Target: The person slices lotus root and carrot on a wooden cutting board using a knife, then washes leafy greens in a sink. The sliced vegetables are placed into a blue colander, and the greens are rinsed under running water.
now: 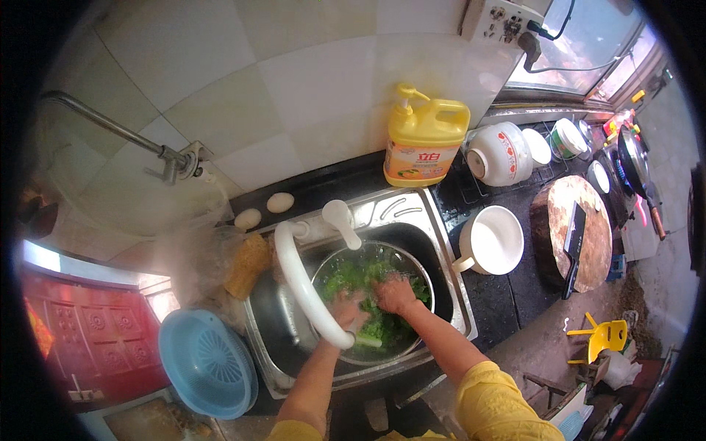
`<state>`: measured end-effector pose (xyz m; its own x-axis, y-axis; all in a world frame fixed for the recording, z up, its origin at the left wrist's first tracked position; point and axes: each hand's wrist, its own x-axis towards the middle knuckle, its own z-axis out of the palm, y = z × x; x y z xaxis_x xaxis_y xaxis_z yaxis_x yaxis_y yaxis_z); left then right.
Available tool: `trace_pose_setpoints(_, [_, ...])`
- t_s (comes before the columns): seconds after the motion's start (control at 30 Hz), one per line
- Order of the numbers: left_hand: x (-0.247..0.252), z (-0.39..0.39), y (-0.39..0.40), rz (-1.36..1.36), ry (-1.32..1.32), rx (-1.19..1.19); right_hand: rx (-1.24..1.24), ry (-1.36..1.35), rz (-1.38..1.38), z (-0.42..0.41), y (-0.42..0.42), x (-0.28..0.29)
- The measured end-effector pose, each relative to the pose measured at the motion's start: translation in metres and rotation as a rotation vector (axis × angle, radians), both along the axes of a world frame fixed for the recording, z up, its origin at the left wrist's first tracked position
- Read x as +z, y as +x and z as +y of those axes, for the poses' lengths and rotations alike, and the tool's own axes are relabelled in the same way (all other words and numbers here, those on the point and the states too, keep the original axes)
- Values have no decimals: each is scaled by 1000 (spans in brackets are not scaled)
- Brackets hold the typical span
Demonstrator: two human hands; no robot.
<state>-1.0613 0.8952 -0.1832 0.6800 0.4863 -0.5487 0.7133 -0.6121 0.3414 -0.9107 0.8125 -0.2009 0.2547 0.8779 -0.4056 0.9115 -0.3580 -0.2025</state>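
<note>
A round metal basin (433, 308) stands in the stainless steel sink (460, 286), holding water and leafy greens (380, 325). Both my hands are down among the leaves. My left hand (348, 310) is at the left side of the basin, partly behind the curved white faucet spout (309, 292). Its fingers touch the greens. To its right, my right hand (394, 295) has its fingers bent into the leaves, with the tips hidden. Whether either hand grips any leaves is unclear. A pale stalk (368, 340) floats near the front.
A blue plastic colander (204, 364) stands left of the sink. Two eggs (280, 202) lie behind it, near a dried loofah (248, 267). On the right are a white mug (493, 240), a yellow detergent jug (424, 143), and a cleaver (575, 242) on a round wooden chopping block (593, 248).
</note>
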Motion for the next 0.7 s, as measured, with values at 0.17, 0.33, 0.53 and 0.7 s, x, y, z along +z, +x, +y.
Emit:
trace_pose_setpoints(0.17, [-4, 19, -20, -363, -218, 389, -307, 457, 617, -3, 38, 27])
trace_pose_setpoints(0.33, [29, 23, -40, -593, -435, 571, -479, 536, 1046, -8, 46, 116])
trace_pose_setpoints(0.53, [12, 25, -44, -725, -192, 399, -455, 543, 604, -24, 44, 79])
trace_pose_setpoints(0.7, [32, -14, -2, -240, 141, 122, -172, 297, 248, -11, -1, 50])
